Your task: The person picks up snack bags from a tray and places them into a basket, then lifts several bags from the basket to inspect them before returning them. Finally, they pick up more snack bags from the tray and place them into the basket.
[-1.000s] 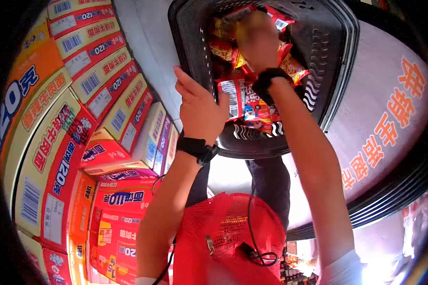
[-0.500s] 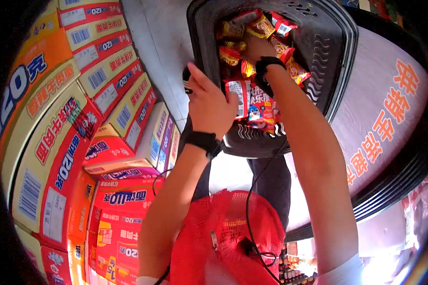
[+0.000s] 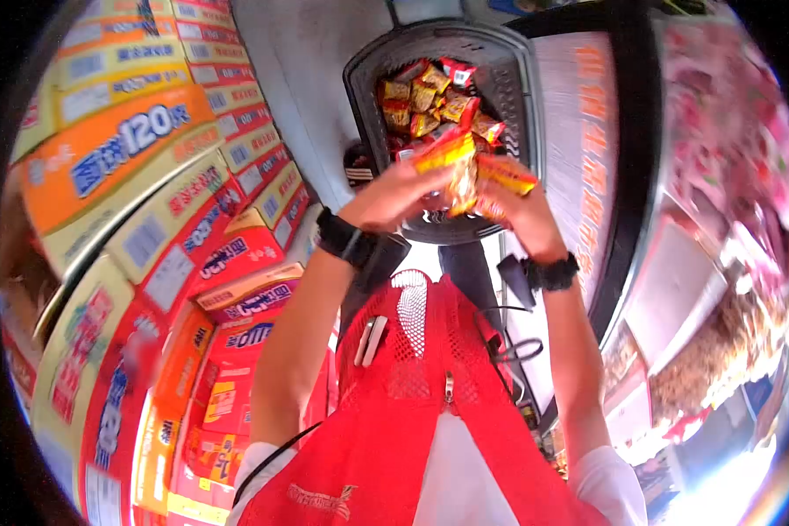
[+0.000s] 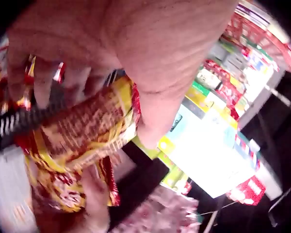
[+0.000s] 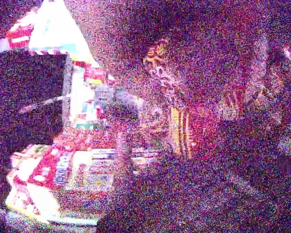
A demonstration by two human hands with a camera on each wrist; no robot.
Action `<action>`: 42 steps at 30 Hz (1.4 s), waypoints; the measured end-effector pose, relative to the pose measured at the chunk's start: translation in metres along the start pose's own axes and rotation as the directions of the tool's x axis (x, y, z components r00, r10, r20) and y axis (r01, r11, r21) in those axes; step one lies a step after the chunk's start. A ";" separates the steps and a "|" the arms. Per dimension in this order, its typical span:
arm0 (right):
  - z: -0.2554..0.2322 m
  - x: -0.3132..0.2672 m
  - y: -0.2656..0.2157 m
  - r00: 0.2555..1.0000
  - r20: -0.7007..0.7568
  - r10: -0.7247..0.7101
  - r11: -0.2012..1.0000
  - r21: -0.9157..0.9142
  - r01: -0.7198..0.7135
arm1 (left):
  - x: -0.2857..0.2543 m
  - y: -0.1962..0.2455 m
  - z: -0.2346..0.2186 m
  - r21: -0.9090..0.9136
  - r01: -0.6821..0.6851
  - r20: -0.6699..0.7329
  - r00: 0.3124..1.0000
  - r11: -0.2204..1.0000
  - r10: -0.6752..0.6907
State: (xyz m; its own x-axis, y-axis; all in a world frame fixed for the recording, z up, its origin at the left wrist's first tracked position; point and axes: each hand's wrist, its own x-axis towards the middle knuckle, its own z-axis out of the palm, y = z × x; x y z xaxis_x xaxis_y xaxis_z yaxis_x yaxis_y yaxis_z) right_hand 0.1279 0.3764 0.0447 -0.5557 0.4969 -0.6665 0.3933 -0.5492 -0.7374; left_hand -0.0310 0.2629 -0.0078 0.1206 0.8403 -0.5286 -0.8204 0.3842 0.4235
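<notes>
Above the near part of a black basket [image 3: 359, 88], the left hand [image 3: 390, 197] pinches a yellow and red snack packet [image 3: 445, 152] between thumb and fingers. The right hand [image 3: 530, 217] grips another yellow and red packet [image 3: 505, 175] beside it, and the packets meet between the hands. In the left wrist view, the left hand [image 4: 131, 43] is over a brown and yellow packet [image 4: 85, 127], with the right thumb [image 4: 94, 194] on a second packet [image 4: 63, 187] below. The right wrist view is too noisy to make out the hand.
More small packets [image 3: 430, 92] lie inside the basket. Stacked noodle cartons [image 3: 118, 149] line the left side. A white panel with orange lettering [image 3: 574, 123] stands right of the basket, and pink patterned goods [image 3: 719, 114] are farther right.
The right hand has come up out of the basket with packaging in its grip. The left hand has left the basket's side and now holds a packet. The head view has shifted, showing the basket smaller.
</notes>
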 end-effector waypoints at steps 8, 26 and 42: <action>0.014 -0.189 -0.115 0.977 -0.163 -0.138 0.940 0.290 0.181 | -0.104 0.048 0.165 -0.191 0.041 0.218 0.976 0.981 0.001; 0.019 -0.330 -0.170 0.446 -0.490 -0.749 0.661 -0.599 0.452 | -0.160 0.054 0.290 0.073 0.108 0.310 0.942 0.991 -0.126; 0.002 -0.594 -0.172 0.293 -0.133 -0.947 0.178 0.541 0.822 | -0.192 -0.010 0.379 0.222 0.022 0.394 0.912 0.975 -0.111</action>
State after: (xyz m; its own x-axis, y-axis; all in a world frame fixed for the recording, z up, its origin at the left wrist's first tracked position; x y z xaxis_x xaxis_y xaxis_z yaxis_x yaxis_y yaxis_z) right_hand 0.3888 0.1739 0.5677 -0.4374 0.7549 0.4886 -0.7831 -0.0527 -0.6197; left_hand 0.1654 0.2431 0.3679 0.4212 0.8750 -0.2389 -0.6728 0.4780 0.5646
